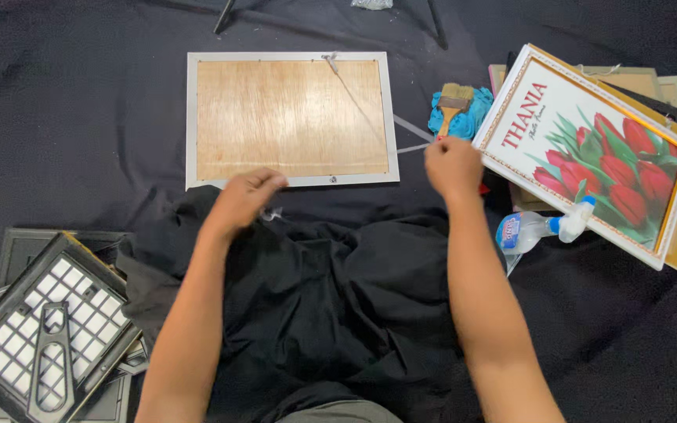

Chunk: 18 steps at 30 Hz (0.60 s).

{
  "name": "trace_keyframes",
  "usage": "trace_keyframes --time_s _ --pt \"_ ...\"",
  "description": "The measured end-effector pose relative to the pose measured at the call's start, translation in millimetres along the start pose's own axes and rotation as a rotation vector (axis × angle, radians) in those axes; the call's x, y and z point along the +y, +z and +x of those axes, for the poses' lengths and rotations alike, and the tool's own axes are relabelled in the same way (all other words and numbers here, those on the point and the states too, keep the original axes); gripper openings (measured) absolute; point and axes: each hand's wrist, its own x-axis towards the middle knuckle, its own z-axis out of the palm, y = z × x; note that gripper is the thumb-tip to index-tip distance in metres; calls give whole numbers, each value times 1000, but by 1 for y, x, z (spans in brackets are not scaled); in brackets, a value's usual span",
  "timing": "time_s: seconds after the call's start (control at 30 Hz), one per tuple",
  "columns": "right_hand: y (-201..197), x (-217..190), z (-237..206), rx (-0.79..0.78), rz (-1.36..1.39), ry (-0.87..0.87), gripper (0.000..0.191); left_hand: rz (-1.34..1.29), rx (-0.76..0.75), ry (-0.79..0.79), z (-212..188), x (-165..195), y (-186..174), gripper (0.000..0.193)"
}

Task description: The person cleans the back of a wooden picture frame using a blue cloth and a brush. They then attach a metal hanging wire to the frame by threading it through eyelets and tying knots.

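Left hand (246,197) curls loosely over the black cloth (331,290), pinching nothing clearly; right hand (453,166) grips a thin strap (410,138) beside the face-down picture frame (291,119); brush (453,102), spray bottle (538,229), tulip-print frame (589,153) crowd the right

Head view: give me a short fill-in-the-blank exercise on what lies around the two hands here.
1. The frame ahead of the hands lies with its ____ backing upward.
2. The paintbrush rests on a ____ cloth.
3. The picture beside the right hand shows red ____.
4. The left hand hovers over ____ fabric.

Missing: wooden; blue; tulips; black
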Motion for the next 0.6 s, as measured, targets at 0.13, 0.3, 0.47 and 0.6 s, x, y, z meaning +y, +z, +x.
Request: trace_keyframes --time_s 0.13,0.3,0.47,0.6 --pt "-1 31 42 111 -45 51 27 -97 120 31 1 5 -24 29" --pt "-5 11 73 74 34 187 23 43 286 108 24 9 -17 29" --pt "28 -76 29 -81 309 -304 58 -44 117 276 74 12 35 29" --pt "63 -120 1 -649 640 -90 50 -90 -83 267 101 6 70 28"
